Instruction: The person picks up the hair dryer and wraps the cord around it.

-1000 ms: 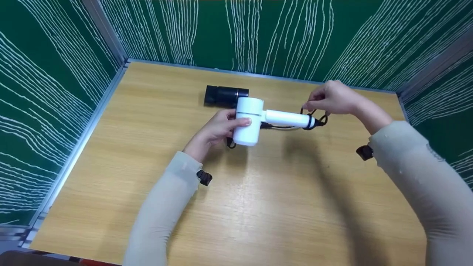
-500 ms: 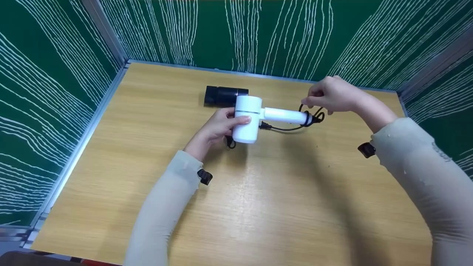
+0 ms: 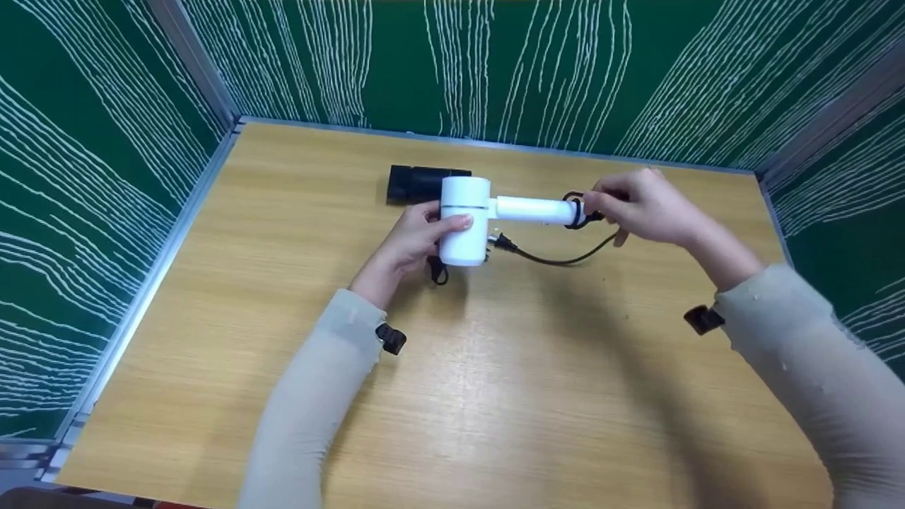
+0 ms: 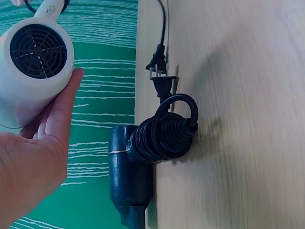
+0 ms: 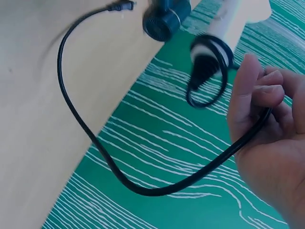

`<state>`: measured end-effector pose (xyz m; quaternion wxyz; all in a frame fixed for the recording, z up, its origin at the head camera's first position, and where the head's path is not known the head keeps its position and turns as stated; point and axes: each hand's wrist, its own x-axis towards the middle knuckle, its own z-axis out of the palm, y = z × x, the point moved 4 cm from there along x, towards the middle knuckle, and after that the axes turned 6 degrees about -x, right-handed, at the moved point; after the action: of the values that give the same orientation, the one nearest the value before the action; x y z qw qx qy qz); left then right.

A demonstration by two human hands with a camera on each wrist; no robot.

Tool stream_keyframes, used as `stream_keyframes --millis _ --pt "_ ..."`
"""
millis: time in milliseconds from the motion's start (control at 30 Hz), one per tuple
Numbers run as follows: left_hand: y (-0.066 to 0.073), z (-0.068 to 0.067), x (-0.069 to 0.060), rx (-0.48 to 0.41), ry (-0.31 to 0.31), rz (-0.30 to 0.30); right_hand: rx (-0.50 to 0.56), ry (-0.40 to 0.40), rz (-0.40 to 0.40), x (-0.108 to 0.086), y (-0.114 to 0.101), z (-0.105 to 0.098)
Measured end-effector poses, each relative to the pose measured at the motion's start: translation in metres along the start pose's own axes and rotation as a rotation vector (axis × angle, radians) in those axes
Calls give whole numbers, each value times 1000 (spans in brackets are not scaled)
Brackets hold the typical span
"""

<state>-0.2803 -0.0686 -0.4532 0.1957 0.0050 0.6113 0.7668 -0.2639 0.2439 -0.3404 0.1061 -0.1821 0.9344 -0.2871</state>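
My left hand (image 3: 410, 244) grips the barrel of a white hair dryer (image 3: 463, 247) above the table, thumb across its front. The handle points right, with black cord looped round its end. Beside that end my right hand (image 3: 647, 208) pinches the black cord (image 5: 157, 192) between thumb and fingers. From this hand the cord hangs in a curve back left to its two-pin plug (image 3: 503, 242), below the handle. In the left wrist view the dryer's round grille (image 4: 38, 51) faces the camera. The left fingers are partly hidden behind the barrel.
A black hair dryer (image 4: 131, 176) lies on the wooden table (image 3: 318, 233) behind the white one, its coiled cord (image 4: 164, 138) wrapped around its handle. Green panels (image 3: 403, 71) with white lines enclose the table at the back and sides.
My right hand has pulled the cord, lowering slightly toward the handle end. A longer free length now hangs below the handle. The white hair dryer has shifted slightly left and up in view.
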Motion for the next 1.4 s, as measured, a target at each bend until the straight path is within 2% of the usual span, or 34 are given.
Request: stream_keyframes --millis 267,467,667,900,1167,1400 --pt "4 0 0 -40 17 35 208 103 -30 -15 7 25" --pt "5 1 1 -82 38 66 358 175 -70 -19 8 53" --pt "5 3 0 -105 63 67 479 229 -80 -24 17 82" --pt "6 5 -1 -123 62 68 563 207 -62 -27 25 107" --pt "8 7 -3 -158 43 59 586 124 -5 -32 39 130" --pt "11 8 -5 -197 31 74 588 72 -15 -33 47 144"
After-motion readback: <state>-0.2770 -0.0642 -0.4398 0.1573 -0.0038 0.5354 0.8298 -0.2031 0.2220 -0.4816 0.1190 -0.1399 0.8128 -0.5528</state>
